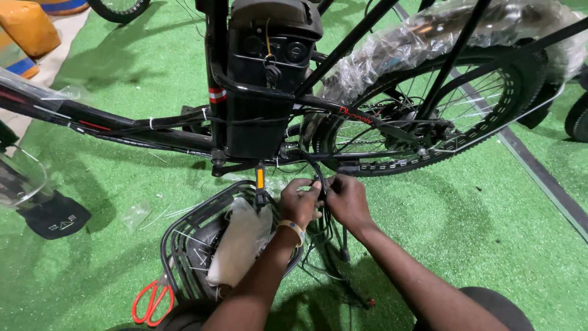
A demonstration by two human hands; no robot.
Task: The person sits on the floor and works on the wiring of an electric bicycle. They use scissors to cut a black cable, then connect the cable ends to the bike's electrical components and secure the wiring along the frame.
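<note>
Hands: our left hand (300,205) and right hand (347,199) both pinched the cable (319,176).
Cable: thin, black, looping between them, below the bicycle frame (153,125).

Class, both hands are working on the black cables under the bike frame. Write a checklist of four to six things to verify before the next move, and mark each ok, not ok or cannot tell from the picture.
1. Both hands on the cables: ok; left hand and right hand meet there.
2. Grip firm: cannot tell; fingers hide the contact.
3. Pedal clear of the hands: not ok; it hangs right beside the left hand.
4. Rear wheel clear of fingers: ok; it sits above the hands.
5. Scissors out of the way: ok; on the turf by the basket.
6. Loose cables untangled: cannot tell.
</note>
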